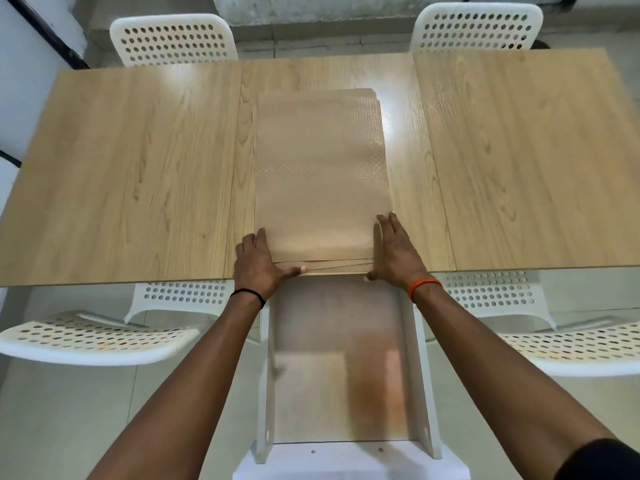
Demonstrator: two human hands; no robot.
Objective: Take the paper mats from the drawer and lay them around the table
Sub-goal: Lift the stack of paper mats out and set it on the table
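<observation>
mats (320, 174) stacked on table (138, 168) between both hands | left hand (258, 263), right hand (394, 252) flat against stack's sides (fingers straight) | drawer (341, 358) open beneath wrists

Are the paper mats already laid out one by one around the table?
No, the paper mats lie in one stack at the middle of the table, with the left hand and right hand at its near corners.

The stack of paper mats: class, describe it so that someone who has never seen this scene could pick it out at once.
Start at the long wooden table ringed by white perforated chairs. On its narrow middle panel, just beyond the open drawer, lies the stack of paper mats, its near end between the left hand and right hand. It is the only thing on the tabletop: tan, faintly dotted, sheet edges fanned.
</observation>
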